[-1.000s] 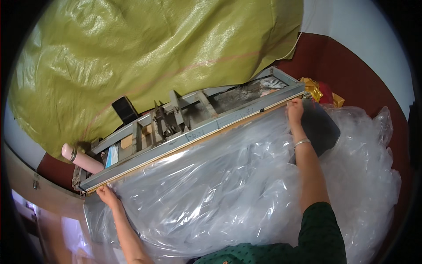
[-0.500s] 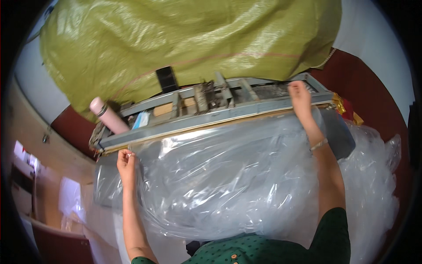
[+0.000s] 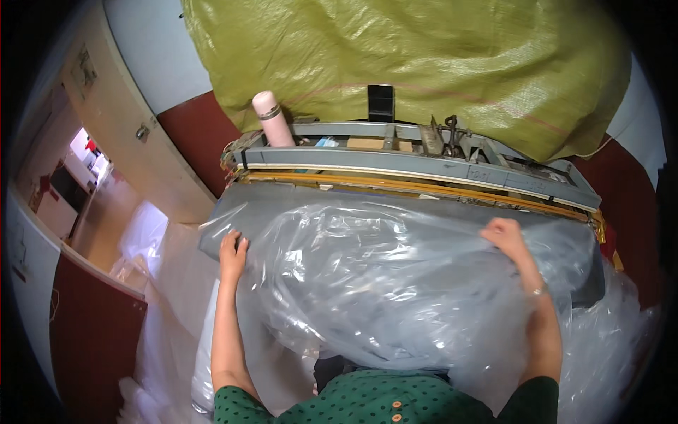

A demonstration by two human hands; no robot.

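Note:
A large clear plastic bag [image 3: 395, 283] lies crumpled over a grey table [image 3: 282, 201] in front of me. My left hand [image 3: 232, 256] presses on the bag's left edge with fingers spread flat. My right hand [image 3: 503, 234] is closed on a bunch of the plastic at the bag's far right. Just beyond the bag stands a long grey metal sealing machine [image 3: 424, 166] with a yellow-brown strip along its front bar.
A big olive-green woven sack [image 3: 424, 63] bulges behind the machine. A pink flask [image 3: 272, 119] stands on the machine's left end, a black phone [image 3: 381, 103] near its middle. More clear plastic piles at the right [image 3: 625, 332] and lower left. A doorway opens at left.
Both hands have drawn back from the sealing bar toward me, pulling the plastic bag away from the machine. My view has swung left, bringing the doorway into sight.

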